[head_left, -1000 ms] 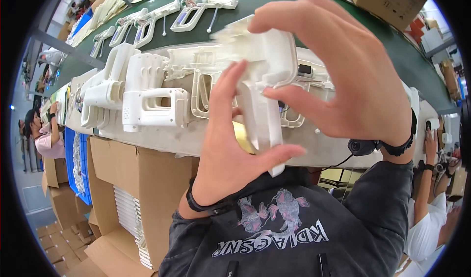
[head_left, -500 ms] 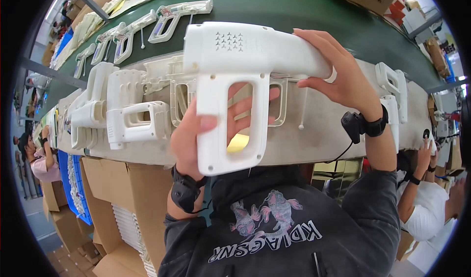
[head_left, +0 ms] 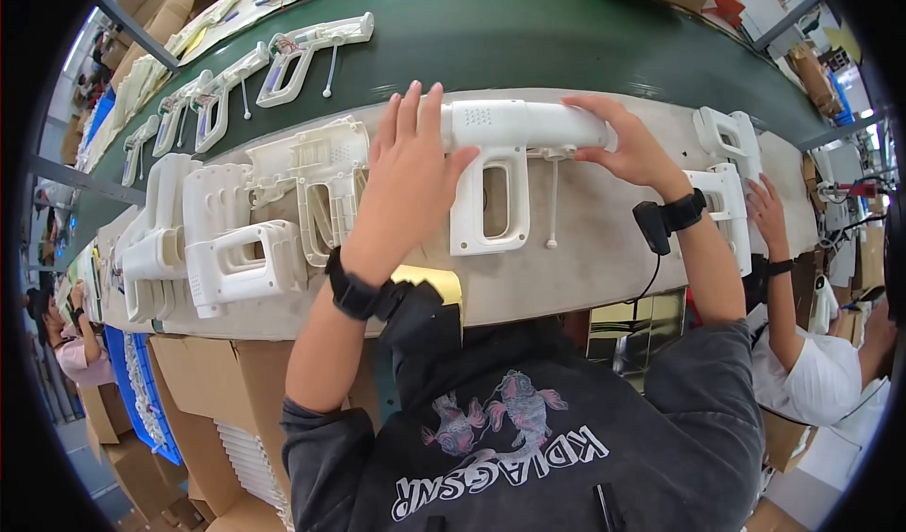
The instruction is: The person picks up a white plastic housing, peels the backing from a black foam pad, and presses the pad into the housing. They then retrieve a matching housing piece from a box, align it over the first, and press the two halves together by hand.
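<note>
- Two bare hands out over the grey worktop [head_left: 595, 273], one white gun-shaped shell [head_left: 510, 126] between them.
- Shell flat on the worktop, near its middle, barrel [head_left: 543, 122] running crosswise, looped handle [head_left: 468, 207] pointing back toward the person.
- Over to the right hand [head_left: 625, 145]: at the barrel's front end, fingers above, thumb below, pinching that tip.
- Now the left hand [head_left: 406, 178]: at the shell's rear end, fingers stretched upward and slightly apart, thumb spread out toward the looped handle; contact with the shell impossible to tell from here.
- Below the barrel, a thin white rod [head_left: 553, 207], ball-tipped, jutting toward the person.
- Black straps on both wrists, a small black device [head_left: 651, 228] on the right one, cable trailing down.
- Under the left forearm, a yellow piece [head_left: 441, 284] at the worktop's near edge.
- Just left of the left hand, open half shells [head_left: 326, 150]; farther left, stacked white shells [head_left: 212, 211].
- Across the top, a green belt [head_left: 528, 56] carrying open gun halves [head_left: 330, 32], rods dangling.
- Far right, a co-worker's hand [head_left: 766, 213] close beside more white shells [head_left: 722, 175].
</note>
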Demonstrator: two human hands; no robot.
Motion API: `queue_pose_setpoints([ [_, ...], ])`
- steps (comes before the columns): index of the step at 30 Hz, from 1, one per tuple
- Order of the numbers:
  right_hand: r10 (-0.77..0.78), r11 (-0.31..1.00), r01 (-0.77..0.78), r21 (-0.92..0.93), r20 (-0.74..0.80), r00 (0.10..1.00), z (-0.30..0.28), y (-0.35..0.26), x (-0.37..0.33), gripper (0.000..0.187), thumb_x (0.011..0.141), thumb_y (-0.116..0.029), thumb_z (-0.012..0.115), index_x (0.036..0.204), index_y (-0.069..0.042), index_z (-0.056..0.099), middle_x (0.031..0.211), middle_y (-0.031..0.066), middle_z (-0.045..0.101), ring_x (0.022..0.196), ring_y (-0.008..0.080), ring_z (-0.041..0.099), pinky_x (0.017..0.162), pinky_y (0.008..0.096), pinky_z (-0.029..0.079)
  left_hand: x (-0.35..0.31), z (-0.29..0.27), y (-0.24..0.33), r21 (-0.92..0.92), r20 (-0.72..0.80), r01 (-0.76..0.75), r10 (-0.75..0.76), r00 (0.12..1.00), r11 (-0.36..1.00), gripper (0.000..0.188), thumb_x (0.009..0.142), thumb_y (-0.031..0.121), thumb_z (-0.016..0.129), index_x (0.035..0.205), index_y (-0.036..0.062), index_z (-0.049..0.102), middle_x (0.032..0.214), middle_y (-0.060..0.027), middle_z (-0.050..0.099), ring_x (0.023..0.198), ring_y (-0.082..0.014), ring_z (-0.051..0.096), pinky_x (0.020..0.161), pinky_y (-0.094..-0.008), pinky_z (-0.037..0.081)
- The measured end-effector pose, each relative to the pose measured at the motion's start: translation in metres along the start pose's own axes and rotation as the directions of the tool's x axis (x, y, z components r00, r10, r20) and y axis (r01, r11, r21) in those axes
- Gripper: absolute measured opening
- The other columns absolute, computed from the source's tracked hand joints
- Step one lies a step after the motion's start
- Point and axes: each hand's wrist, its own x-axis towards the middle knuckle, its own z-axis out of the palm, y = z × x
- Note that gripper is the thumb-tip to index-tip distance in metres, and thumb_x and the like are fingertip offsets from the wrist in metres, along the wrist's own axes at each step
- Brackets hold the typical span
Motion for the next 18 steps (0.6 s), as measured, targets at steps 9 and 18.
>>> queue_pose_setpoints([
  [9, 0.085, 0.994, -0.089, 0.069, 0.050, 0.995, 0.012, 0.011, 0.000, 0.071, 0.076, -0.006, 0.082, 0.141, -0.012, 0.055, 0.138, 0.0099, 0.059, 0.129, 0.0312, 0.052, 0.112, 0.0412, 0.041, 0.026, 0.024, -0.025, -0.200, 0.361, 0.105, -0.027, 0.932, 0.974, 0.066, 0.095, 0.028, 0.068, 0.149, 0.0032, 0.039, 0.152, -0.0195, 0.041, 0.139, -0.0415, 0.042, 0.110, -0.0544, 0.039],
  [18, 0.067, 0.995, -0.073, 0.074, 0.075, 0.995, 0.021, 0.024, -0.004, 0.070, 0.086, -0.016, 0.077, 0.150, -0.013, 0.048, 0.142, 0.0106, 0.056, 0.133, 0.0319, 0.049, 0.115, 0.0405, 0.037, 0.021, 0.047, -0.026, -0.016, 0.334, 0.094, -0.084, 0.939, 0.995, 0.058, 0.098, 0.022, 0.062, 0.150, 0.0083, 0.039, 0.150, -0.0174, 0.042, 0.134, -0.0406, 0.046, 0.103, -0.0540, 0.045],
])
